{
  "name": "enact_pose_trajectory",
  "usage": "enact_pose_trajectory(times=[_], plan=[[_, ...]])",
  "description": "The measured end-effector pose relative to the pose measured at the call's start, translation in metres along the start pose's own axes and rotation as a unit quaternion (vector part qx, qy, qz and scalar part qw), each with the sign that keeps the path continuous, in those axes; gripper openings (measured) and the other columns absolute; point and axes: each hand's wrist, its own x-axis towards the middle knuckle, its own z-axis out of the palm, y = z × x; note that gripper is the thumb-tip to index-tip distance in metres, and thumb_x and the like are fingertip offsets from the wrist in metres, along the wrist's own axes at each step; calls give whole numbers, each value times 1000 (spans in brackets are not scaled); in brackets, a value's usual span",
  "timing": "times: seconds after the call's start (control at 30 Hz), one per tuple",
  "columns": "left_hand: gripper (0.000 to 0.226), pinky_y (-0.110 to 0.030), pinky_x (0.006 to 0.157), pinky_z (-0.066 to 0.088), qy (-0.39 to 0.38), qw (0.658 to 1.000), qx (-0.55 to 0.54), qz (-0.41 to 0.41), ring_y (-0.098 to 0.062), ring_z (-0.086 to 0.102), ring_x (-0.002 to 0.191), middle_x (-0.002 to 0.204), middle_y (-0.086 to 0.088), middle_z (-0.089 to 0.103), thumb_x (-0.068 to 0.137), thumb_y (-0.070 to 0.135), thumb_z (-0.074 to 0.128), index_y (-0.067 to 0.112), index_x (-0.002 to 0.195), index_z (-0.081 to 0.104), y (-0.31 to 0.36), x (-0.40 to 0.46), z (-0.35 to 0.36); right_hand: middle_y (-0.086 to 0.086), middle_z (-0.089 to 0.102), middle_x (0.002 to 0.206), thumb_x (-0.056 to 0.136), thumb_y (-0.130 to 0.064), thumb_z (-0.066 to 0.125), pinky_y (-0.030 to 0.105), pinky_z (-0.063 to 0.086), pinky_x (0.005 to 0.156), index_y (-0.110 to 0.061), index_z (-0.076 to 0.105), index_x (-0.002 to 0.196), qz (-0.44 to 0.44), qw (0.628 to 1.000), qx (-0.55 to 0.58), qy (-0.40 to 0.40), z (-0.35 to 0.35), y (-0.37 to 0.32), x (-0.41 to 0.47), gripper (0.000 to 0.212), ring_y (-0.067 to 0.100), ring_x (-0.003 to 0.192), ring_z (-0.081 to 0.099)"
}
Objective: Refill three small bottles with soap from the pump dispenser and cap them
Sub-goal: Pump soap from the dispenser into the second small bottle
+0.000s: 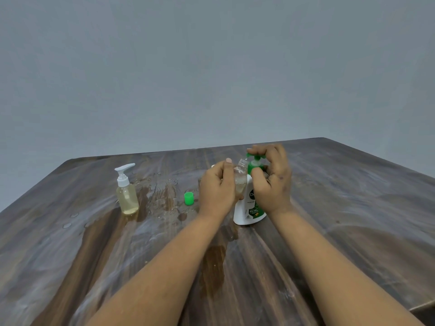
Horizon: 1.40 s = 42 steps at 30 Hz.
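Two bare forearms reach from the near edge of the wooden surface [353, 231] toward its middle, over a dark wet streak in the grain. At their ends the hands meet around a white soap dispenser [247, 208] with a green pump head [255, 161], which stands upright on the surface toward the far edge. Fingers of the right hand [273, 180] are curled over the top of the pump head, the thumb bent in front of the green collar. Just to its left, the left hand [217, 189] grips a small clear bottle [240, 175], fingers wrapped round its body, holding it tilted with its open mouth close under the pump's spout; a little pale liquid shows inside it. Left of that hand, apart from it, a small green cap [188, 198] stands on the surface among scattered droplets and wet patches. Farther left, well apart from the hands, a clear pump bottle [127, 196] with a white pump head stands upright, holding yellowish liquid. Behind the far edge rises a plain grey wall [211, 67].
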Motion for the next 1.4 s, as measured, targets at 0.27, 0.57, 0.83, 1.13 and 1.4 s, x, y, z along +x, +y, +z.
enact_pose_trajectory(times=[0.27, 0.57, 0.83, 1.13, 1.4], plan=[[55, -57, 52, 50, -2, 1000, 15, 8, -47, 55, 55, 60, -31, 53, 96, 45, 40, -4, 74, 53, 2, 0, 0, 3, 57, 95, 67, -6, 44, 19, 45, 72, -7, 66, 93, -3, 1000, -2, 3, -1, -4, 1, 34, 1, 88, 54], [48, -55, 50, 49, -3, 1000, 16, 7, -43, 57, 52, 57, -27, 55, 101, 38, 42, 3, 72, 57, 2, 0, 0, -15, 53, 95, 67, -3, 46, 23, 46, 69, -6, 67, 89, 6, 1000, -5, 5, 0, -2, 2, 31, 2, 86, 56], [52, -57, 52, 50, -9, 1000, 14, 5, -46, 54, 52, 56, -28, 52, 98, 44, 40, 1, 72, 56, 2, 0, -1, -3, 56, 97, 67, -7, 44, 25, 47, 71, -9, 66, 97, -15, 1000, -7, 5, 0, -2, 1, 37, 9, 89, 57], [51, -56, 53, 51, -6, 1000, 6, 1, -48, 53, 52, 57, -32, 51, 99, 42, 41, 1, 71, 55, 3, 0, -1, -13, 53, 95, 68, -7, 44, 22, 40, 64, -9, 67, 91, 8, 1000, 9, 2, 1, -1, 1, 33, 10, 85, 57], [46, -37, 39, 49, -8, 1000, -9, -3, -48, 54, 51, 57, -32, 49, 104, 32, 42, 2, 71, 56, 4, -1, -2, -13, 53, 94, 69, -7, 44, 23, 42, 63, -10, 67, 92, 9, 1000, 14, 3, 1, 0, 1, 32, 7, 85, 56]])
